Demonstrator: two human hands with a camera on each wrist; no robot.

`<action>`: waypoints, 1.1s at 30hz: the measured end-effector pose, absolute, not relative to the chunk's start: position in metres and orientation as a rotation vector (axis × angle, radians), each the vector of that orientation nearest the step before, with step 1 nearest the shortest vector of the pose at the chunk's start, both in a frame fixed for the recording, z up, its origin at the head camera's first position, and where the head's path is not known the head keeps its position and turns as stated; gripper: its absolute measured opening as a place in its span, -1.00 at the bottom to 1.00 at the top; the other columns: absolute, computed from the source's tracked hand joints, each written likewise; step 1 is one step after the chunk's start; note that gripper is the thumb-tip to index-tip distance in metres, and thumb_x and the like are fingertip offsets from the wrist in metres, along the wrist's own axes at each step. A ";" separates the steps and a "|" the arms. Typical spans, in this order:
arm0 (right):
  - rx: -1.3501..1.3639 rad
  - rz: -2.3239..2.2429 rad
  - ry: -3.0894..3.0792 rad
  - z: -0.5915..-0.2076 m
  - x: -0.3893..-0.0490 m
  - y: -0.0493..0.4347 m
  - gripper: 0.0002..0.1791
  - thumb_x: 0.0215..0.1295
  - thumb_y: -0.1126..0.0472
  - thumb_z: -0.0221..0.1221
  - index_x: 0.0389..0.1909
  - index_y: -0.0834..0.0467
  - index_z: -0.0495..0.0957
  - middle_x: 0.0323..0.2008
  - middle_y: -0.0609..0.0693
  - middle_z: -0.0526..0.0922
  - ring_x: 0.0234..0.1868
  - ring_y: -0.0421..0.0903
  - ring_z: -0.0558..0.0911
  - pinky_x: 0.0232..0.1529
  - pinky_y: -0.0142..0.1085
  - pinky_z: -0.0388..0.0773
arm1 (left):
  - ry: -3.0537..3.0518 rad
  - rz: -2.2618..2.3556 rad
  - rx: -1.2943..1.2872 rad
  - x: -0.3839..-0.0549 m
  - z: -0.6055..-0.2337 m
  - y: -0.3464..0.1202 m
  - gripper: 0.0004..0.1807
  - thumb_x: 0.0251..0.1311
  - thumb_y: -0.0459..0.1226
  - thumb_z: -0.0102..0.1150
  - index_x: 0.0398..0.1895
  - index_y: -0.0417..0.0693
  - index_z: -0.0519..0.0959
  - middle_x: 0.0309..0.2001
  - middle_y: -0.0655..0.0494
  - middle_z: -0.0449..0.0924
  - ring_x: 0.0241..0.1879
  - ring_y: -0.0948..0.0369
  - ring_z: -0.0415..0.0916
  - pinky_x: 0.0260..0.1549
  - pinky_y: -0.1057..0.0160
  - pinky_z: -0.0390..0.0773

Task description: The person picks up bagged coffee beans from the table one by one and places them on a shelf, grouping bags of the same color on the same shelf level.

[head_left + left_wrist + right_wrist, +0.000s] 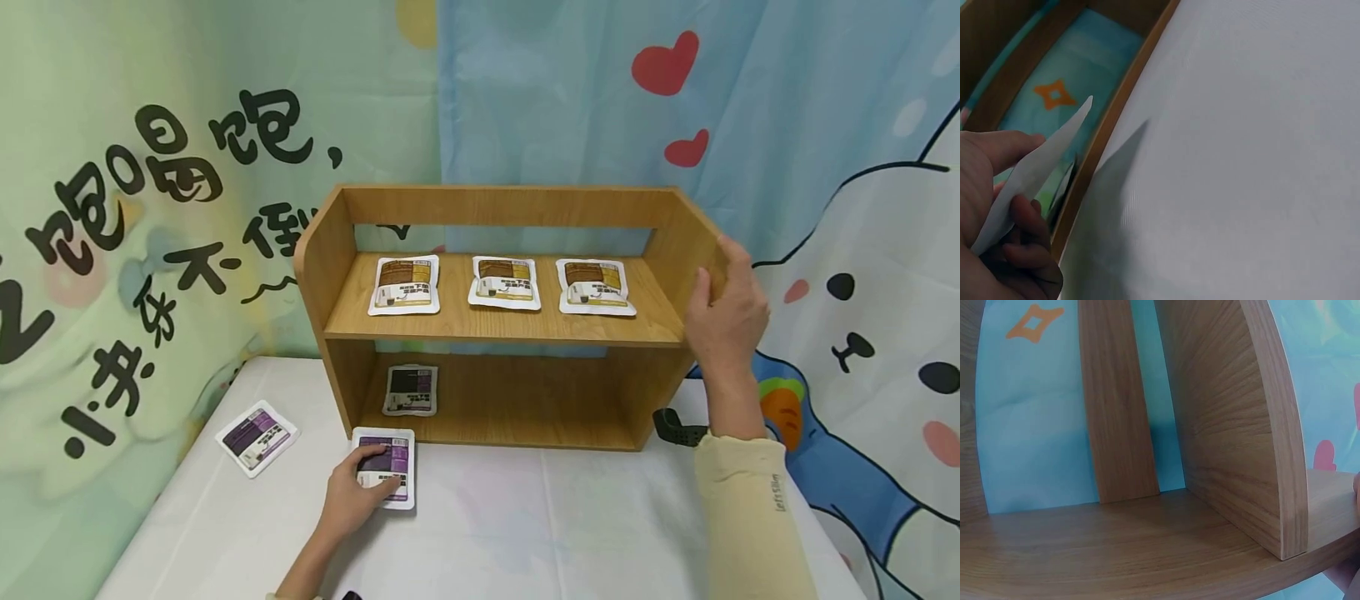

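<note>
My left hand (pixel 351 498) pinches a purple-and-white packet (pixel 402 467) between thumb and fingers, in front of the wooden shelf's (pixel 510 206) lower left corner. In the left wrist view the packet's pale back (pixel 1038 172) is tilted, apart from the shelf's front edge. My right hand (pixel 729 312) grips the right side panel (pixel 693 250) of the shelf, thumb on its inner face. Inside the lower tier, toward the left, stands another purple packet (pixel 412 391). The right wrist view shows the shelf's boards (pixel 1229 412), with only a sliver of the hand.
Three brown-and-white packets, left (pixel 405 286), middle (pixel 505 283) and right (pixel 596 287), stand along the upper tier. A further purple packet (pixel 257 438) lies on the white table (pixel 525 533) left of the shelf. Printed curtains (pixel 540 92) hang behind.
</note>
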State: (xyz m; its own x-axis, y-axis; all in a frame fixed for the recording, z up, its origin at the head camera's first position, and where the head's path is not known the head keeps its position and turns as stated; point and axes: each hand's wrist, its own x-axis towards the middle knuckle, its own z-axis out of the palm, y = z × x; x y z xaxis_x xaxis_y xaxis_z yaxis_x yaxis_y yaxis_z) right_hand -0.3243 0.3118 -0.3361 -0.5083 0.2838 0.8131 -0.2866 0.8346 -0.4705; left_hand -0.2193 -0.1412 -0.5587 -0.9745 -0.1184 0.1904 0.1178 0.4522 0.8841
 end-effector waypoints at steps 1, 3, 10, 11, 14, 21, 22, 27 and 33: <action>0.001 0.697 -1.989 -0.336 -0.324 0.312 -0.56 0.47 0.10 0.01 0.32 0.01 0.32 0.16 0.18 0.53 0.00 0.28 0.57 -0.05 0.16 0.50 | -2.477 -1.540 -0.008 -0.220 -0.558 -0.139 -0.45 -0.14 -0.30 0.53 0.02 -0.13 0.60 0.04 -0.23 0.56 -0.01 -0.06 0.49 0.00 -0.07 0.40; -0.005 0.696 -1.997 -0.336 -0.322 0.313 -0.56 0.47 0.09 0.01 0.32 0.01 0.32 0.16 0.19 0.53 -0.01 0.28 0.58 -0.05 0.16 0.50 | -2.474 -1.551 -0.017 -0.222 -0.556 -0.135 -0.45 -0.15 -0.30 0.53 0.02 -0.13 0.60 0.05 -0.24 0.56 -0.01 -0.06 0.48 0.00 -0.07 0.40; -0.005 0.697 -1.994 -0.336 -0.322 0.311 -0.57 0.47 0.11 0.02 0.31 0.01 0.33 0.13 0.21 0.54 -0.01 0.28 0.58 -0.06 0.15 0.51 | -2.470 -1.589 -0.026 -0.234 -0.556 -0.128 -0.46 -0.12 -0.30 0.52 0.03 -0.11 0.59 0.05 -0.22 0.55 -0.05 -0.02 0.48 -0.02 -0.02 0.41; -0.004 0.696 -1.994 -0.336 -0.322 0.311 -0.57 0.47 0.11 0.02 0.31 0.00 0.33 0.13 0.21 0.54 -0.01 0.28 0.59 -0.06 0.15 0.51 | -2.470 -1.591 -0.036 -0.237 -0.555 -0.127 -0.46 -0.12 -0.30 0.52 0.03 -0.10 0.59 0.03 -0.21 0.56 -0.08 0.00 0.49 -0.05 0.00 0.42; -0.008 0.695 -1.997 -0.334 -0.322 0.311 -0.57 0.47 0.11 0.02 0.32 -0.01 0.32 0.13 0.21 0.55 0.00 0.27 0.58 -0.05 0.14 0.51 | -2.454 -1.604 -0.069 -0.244 -0.552 -0.120 -0.46 -0.12 -0.30 0.52 0.03 -0.10 0.60 -0.02 -0.17 0.58 -0.15 0.05 0.49 -0.10 0.05 0.44; -0.011 0.697 -1.988 -0.331 -0.321 0.311 -0.57 0.47 0.10 0.01 0.32 0.00 0.32 0.14 0.19 0.54 0.02 0.25 0.58 -0.03 0.13 0.50 | -2.398 -1.638 -0.178 -0.264 -0.539 -0.098 -0.48 -0.14 -0.33 0.51 0.00 -0.12 0.60 -0.06 -0.12 0.60 -0.15 0.05 0.51 -0.12 0.06 0.46; -0.010 0.697 -1.984 -0.331 -0.321 0.312 -0.57 0.47 0.10 0.01 0.32 0.00 0.33 0.14 0.19 0.54 0.02 0.25 0.58 -0.04 0.13 0.51 | -2.401 -1.640 -0.188 -0.267 -0.537 -0.094 -0.48 -0.13 -0.32 0.51 0.00 -0.12 0.61 -0.06 -0.11 0.60 -0.14 0.06 0.50 -0.12 0.07 0.46; -0.026 0.694 -1.976 -0.329 -0.321 0.313 -0.57 0.47 0.09 0.01 0.32 0.01 0.33 0.14 0.19 0.55 0.00 0.25 0.58 -0.04 0.12 0.51 | -2.400 -1.672 -0.242 -0.280 -0.528 -0.074 -0.48 -0.10 -0.28 0.50 0.02 -0.12 0.60 -0.04 -0.13 0.58 -0.12 0.03 0.49 -0.10 0.03 0.46; -0.024 0.700 -1.998 -0.332 -0.322 0.312 -0.56 0.47 0.10 0.02 0.32 -0.01 0.32 0.16 0.17 0.54 0.02 0.25 0.58 -0.04 0.12 0.51 | -2.408 -1.736 -0.267 -0.288 -0.526 -0.058 -0.47 -0.09 -0.30 0.49 0.03 -0.15 0.58 -0.01 -0.14 0.56 -0.08 0.01 0.48 -0.07 0.01 0.46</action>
